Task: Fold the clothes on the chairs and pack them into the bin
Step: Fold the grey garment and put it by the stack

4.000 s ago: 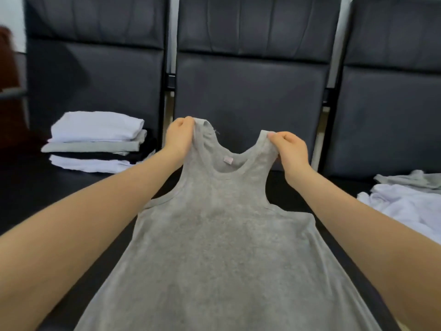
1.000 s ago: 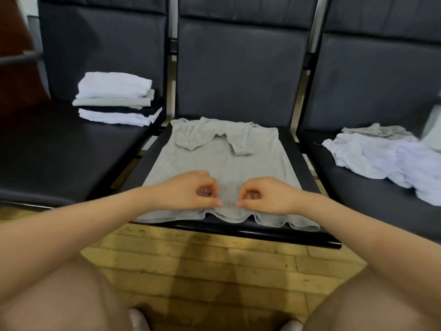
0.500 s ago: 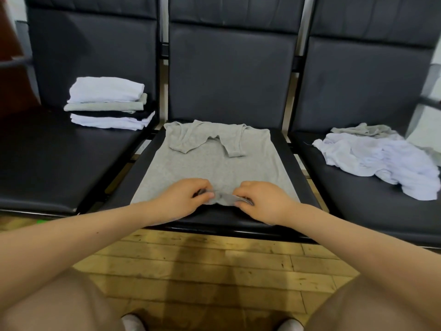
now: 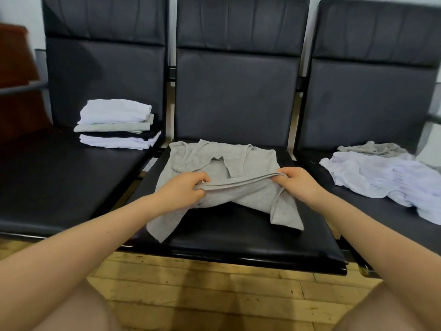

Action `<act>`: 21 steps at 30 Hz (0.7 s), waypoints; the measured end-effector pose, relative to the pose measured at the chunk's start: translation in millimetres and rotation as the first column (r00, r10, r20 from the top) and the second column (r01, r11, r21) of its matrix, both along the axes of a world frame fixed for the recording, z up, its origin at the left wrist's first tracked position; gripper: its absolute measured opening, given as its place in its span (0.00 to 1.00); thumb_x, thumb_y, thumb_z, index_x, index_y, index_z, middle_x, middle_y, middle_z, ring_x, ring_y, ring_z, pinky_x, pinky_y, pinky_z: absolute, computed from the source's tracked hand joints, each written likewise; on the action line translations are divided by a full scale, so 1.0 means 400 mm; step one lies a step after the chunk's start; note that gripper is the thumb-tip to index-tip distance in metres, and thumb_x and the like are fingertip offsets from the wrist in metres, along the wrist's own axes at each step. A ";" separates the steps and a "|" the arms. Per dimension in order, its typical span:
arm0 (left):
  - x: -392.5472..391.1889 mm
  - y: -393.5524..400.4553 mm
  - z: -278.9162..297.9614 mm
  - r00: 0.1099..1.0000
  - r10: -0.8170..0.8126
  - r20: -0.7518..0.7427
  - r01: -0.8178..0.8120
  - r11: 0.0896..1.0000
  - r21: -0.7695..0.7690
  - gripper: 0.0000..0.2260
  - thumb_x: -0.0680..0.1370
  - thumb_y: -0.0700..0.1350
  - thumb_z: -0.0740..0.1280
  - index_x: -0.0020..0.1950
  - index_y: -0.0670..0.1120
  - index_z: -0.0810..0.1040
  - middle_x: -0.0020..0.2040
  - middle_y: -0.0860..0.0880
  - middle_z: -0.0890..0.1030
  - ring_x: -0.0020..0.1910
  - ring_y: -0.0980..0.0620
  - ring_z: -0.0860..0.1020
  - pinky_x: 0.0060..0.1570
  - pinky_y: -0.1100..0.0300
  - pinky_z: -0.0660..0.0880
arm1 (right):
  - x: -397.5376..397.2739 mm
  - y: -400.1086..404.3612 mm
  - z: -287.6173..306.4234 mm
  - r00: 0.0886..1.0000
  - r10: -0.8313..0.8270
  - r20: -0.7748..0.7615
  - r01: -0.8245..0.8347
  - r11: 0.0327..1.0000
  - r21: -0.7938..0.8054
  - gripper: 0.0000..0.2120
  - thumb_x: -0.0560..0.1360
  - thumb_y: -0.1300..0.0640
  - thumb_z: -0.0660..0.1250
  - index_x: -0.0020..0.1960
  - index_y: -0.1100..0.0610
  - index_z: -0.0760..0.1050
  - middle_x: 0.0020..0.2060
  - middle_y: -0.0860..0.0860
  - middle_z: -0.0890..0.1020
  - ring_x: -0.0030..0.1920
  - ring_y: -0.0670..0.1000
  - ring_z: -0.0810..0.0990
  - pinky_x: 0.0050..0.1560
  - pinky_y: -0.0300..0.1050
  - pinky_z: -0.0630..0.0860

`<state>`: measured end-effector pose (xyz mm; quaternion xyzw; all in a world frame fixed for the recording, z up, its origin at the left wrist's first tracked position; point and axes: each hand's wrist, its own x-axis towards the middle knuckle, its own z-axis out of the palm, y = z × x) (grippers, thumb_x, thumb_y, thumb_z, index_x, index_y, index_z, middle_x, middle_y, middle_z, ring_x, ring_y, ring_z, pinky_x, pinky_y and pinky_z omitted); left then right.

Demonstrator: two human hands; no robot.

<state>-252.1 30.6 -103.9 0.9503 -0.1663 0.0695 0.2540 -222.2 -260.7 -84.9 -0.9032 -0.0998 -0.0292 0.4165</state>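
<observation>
Floor point(image 4: 214, 290): wood planks, 6 o'clock.
Left hand point(image 4: 183, 191): forearm reaching from 7 o'clock, fingers curled, pinching the top's hem.
Right hand point(image 4: 299, 183): forearm from 5 o'clock, pinching the same hem, which is drawn taut between both.
Top point(image 4: 248, 198): grey, centre seat point(image 4: 238, 237), hem lifted. Advice: carry hem evenly toward 12 o'clock, edges square with the shoulders.
Stack point(image 4: 117, 124): folded, 10 o'clock.
Pile point(image 4: 381, 177): unfolded, 2 o'clock.
Bin: not seen.
</observation>
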 end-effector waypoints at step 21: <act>-0.120 0.066 0.077 0.984 0.169 -0.049 -0.174 0.897 -0.407 0.19 0.82 0.48 0.59 0.39 0.35 0.71 0.37 0.43 0.70 0.38 0.50 0.69 0.42 0.57 0.66 | -0.102 -0.020 0.035 0.982 -0.107 -0.156 0.132 0.979 0.155 0.13 0.80 0.55 0.58 0.41 0.58 0.75 0.41 0.54 0.77 0.46 0.53 0.74 0.45 0.46 0.69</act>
